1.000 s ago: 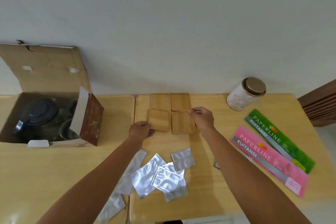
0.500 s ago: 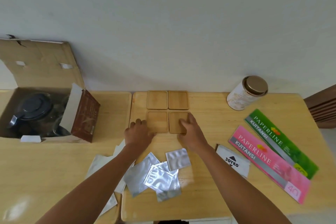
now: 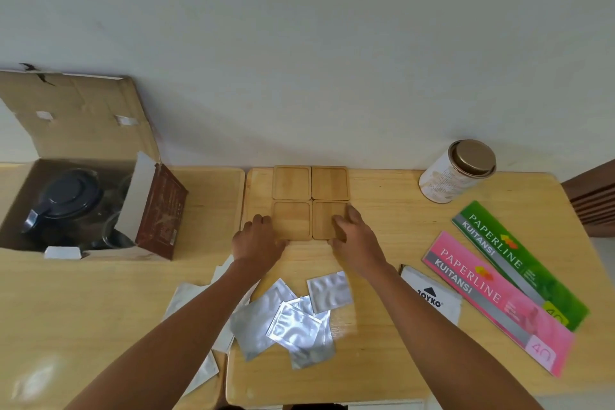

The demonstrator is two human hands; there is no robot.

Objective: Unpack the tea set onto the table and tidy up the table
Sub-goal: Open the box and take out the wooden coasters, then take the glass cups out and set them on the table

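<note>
Four wooden coasters [image 3: 311, 202] lie in a tight square at the centre of the frame, probably to look tidy. The left hand [image 3: 258, 240] touches the lower left coaster's edge with loosely bent fingers, gripping nothing. The right hand [image 3: 354, 235] presses flat on the lower right one. At left, the open cardboard box [image 3: 81, 130] holds a dark-lidded teapot [image 3: 66, 200].

Soft daylight, no hard shadows. The shiny foil packets [image 3: 293, 319] glare white. The desk [image 3: 382, 206] edges bend.
</note>
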